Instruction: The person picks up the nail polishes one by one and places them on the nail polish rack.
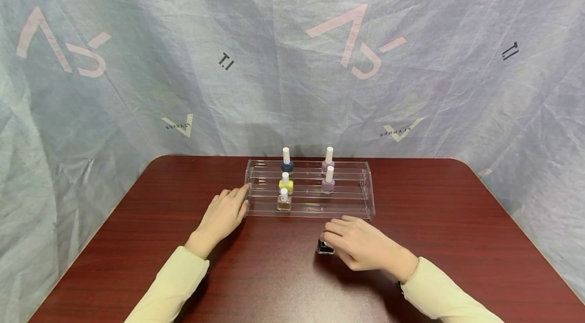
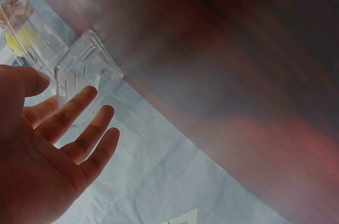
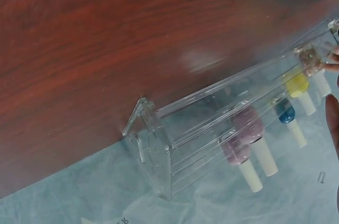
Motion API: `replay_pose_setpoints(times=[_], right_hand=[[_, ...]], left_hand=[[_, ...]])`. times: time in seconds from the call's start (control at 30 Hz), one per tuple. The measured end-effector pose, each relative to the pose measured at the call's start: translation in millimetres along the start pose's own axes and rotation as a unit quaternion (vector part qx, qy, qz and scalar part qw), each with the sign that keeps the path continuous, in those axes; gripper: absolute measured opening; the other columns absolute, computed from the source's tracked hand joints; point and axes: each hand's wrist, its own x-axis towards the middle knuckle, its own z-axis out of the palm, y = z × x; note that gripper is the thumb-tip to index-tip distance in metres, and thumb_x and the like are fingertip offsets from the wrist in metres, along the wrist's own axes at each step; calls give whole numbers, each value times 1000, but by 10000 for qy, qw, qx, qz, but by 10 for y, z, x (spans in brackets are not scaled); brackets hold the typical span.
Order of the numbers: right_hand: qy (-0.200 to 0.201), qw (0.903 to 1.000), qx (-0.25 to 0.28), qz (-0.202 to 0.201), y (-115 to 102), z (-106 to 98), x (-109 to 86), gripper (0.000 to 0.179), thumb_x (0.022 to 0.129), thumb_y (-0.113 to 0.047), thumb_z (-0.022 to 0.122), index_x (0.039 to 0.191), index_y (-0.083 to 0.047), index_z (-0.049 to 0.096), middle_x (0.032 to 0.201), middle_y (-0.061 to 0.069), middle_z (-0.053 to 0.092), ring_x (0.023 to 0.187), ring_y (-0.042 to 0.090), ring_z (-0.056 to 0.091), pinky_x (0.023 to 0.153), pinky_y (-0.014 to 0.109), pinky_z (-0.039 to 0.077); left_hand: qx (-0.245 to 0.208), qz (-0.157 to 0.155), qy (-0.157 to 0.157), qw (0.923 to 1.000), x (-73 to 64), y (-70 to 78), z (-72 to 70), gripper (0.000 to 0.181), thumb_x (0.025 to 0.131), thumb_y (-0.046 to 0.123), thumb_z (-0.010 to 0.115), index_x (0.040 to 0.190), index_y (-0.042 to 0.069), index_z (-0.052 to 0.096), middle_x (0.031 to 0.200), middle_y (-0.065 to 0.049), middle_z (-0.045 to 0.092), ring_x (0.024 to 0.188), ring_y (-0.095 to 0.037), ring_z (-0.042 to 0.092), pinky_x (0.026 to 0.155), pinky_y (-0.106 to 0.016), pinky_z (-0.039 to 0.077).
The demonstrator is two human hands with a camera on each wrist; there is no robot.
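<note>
A clear acrylic stepped rack [image 1: 371, 193] stands toward the back of the table, holding several white-capped nail polish bottles. At its left end, my left hand [image 1: 224, 214] touches the side panel with extended fingers; the left wrist view shows those fingers [image 2: 90, 136] spread beside the panel. In front of the rack, right of its middle, my right hand [image 1: 358, 244] pinches a black nail polish bottle [image 1: 325, 249] from above, covering its cap. The bottle is upright, low over the table. Only a few fingertips [image 3: 332, 67] of a hand appear at the right wrist view's edge.
On the rack's left side stand a blue bottle [image 1: 286, 166], a yellow bottle [image 1: 286, 188] and a glittery brown bottle [image 1: 284, 204], one per step. Right of them are two lilac bottles [image 1: 328, 186], one behind the other. A printed grey cloth [image 1: 256, 84] hangs behind the dark red table [image 1: 265, 277].
</note>
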Motion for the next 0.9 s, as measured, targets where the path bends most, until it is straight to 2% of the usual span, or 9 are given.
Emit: replay_pose_setpoints(times=[0.37,0.6,0.73,0.9], right_hand=[[106,9998,-108,86,149,-5,23,27,93,-16,31,91,-13,58,78,-6,49,71,10,50,61,23,42],[194,9996,-140,121,249,-8,37,21,91,-14,38,89,-12,58,77,-6,48,70,10,49,60,24,41],[61,9996,-171,221,289,-39,50,22,92,-15,37,91,-12,59,78,-5,50,72,12,51,63,26,43],[92,9994,-156,293,352,-60,69,21,91,-15,37,90,-12,58,80,-5,51,73,12,51,64,26,44]], left_hand=[[-14,-24,-6,10000,4,5,-4,44,92,23,52,133,12,46,112,-8,64,95,-30,58,73,-41,46],[-56,-38,-63,10000,8,5,-8,44,92,23,51,134,12,46,113,-9,63,98,-31,58,76,-43,46],[-44,-47,-85,9999,5,6,-11,44,92,23,51,134,12,46,113,-8,64,98,-32,58,76,-42,46],[-21,-52,-52,10000,4,10,-11,43,92,23,52,134,12,46,112,-8,64,97,-31,58,74,-42,46]])
